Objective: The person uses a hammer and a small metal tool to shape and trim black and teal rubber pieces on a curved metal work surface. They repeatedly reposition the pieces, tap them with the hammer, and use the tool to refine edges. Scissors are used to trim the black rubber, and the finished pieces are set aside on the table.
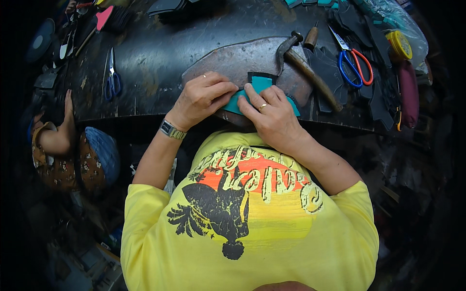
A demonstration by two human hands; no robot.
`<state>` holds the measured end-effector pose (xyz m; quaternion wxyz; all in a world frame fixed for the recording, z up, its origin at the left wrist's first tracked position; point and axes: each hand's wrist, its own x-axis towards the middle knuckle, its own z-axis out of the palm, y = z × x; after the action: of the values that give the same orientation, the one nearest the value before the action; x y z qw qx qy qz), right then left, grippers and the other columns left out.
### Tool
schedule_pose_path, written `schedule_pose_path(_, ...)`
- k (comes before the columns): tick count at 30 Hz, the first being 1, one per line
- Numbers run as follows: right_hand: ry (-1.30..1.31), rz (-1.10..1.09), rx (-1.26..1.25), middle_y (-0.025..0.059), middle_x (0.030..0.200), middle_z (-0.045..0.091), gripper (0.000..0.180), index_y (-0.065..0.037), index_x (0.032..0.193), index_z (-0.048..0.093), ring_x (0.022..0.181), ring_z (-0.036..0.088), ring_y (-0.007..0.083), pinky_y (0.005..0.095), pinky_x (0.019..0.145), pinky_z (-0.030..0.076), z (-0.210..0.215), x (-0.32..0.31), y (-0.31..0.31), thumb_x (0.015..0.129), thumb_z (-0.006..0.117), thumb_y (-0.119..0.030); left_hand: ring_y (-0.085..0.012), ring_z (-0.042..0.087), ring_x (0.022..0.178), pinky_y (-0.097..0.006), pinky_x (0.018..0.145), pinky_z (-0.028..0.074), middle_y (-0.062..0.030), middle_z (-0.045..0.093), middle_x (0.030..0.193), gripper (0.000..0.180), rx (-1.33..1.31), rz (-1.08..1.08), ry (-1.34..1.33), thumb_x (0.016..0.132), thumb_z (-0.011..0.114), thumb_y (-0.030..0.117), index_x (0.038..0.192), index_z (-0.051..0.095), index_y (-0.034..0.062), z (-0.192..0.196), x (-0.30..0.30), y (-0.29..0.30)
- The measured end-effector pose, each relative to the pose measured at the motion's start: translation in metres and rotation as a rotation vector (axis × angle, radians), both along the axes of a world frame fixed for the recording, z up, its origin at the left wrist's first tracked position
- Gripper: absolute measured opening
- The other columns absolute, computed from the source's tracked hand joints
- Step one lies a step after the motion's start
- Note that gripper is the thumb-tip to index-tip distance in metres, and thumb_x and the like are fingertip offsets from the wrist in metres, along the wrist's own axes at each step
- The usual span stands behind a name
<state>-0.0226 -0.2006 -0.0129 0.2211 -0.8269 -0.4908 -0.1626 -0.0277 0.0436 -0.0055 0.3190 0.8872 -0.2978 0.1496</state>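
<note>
A teal, curved flat piece [262, 83] with black edging, perhaps leather or fabric, lies on a worn, brownish slab [228, 58]. Pinched fingers of my left hand [205, 96] work at the black edge on the left side of the piece. My right hand [274, 116] has its bent fingers and thumb pressed on the middle of the piece, holding it against the slab. What lies under the fingertips is hidden. A hammer [310, 75] with a wooden handle rests on the slab, its dark metal head just beyond my right hand.
Red-and-blue-handled scissors [352, 63], a wooden-handled awl [312, 37], black cut pieces [327, 68] and a yellow tape roll [399, 45] lie at right. Blue-handled scissors [112, 77] lie left on the dark table [145, 68]. Another person's arm [60, 133] touches the table's left edge.
</note>
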Motion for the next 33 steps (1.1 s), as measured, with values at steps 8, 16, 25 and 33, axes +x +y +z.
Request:
schedule_pose_path(8, -0.069, 0.003, -0.058, 0.0189, 0.126, 0.066, 0.034, -0.002, 0.120, 0.065, 0.110, 0.060, 0.0312, 0.0483, 0.104, 0.047, 0.001, 0.001, 0.002, 0.088, 0.063, -0.013, -0.0262, 0.072, 0.085, -0.035, 0.075, 0.059, -0.0099, 0.072, 0.096, 0.019, -0.049, 0.057, 0.082, 0.084, 0.079, 0.001, 0.103, 0.077, 0.0041, 0.003, -0.001, -0.005)
schedule_pose_path(16, 0.214, -0.013, 0.172, 0.0131, 0.125, 0.066, 0.044, -0.010, 0.121, 0.071, 0.118, 0.059, 0.0359, 0.0507, 0.104, 0.049, -0.006, 0.009, 0.000, 0.077, 0.076, -0.007, -0.0258, 0.073, 0.084, -0.034, 0.074, 0.059, -0.0100, 0.072, 0.096, 0.018, -0.097, 0.066, 0.140, 0.086, 0.079, 0.003, 0.103, 0.077, 0.0043, 0.001, 0.001, -0.005)
schedule_pose_path(25, 0.137, 0.061, 0.081, 0.0142, 0.133, 0.066, 0.046, -0.007, 0.122, 0.071, 0.120, 0.061, 0.0375, 0.0506, 0.106, 0.050, -0.003, 0.011, -0.003, 0.076, 0.077, -0.005, -0.0255, 0.072, 0.085, -0.034, 0.075, 0.059, -0.0094, 0.071, 0.096, 0.016, -0.133, 0.074, 0.142, 0.088, 0.076, 0.003, 0.104, 0.077, 0.0049, -0.004, 0.000, -0.004)
schedule_pose_path(33, 0.202, 0.045, 0.080, 0.0150, 0.136, 0.065, 0.046, -0.008, 0.123, 0.071, 0.125, 0.060, 0.0380, 0.0499, 0.108, 0.051, 0.000, 0.009, -0.004, 0.077, 0.076, -0.005, -0.0248, 0.072, 0.083, -0.033, 0.074, 0.058, -0.0091, 0.071, 0.094, 0.016, -0.159, 0.078, 0.164, 0.088, 0.076, 0.003, 0.104, 0.077, 0.0044, -0.001, 0.002, -0.004)
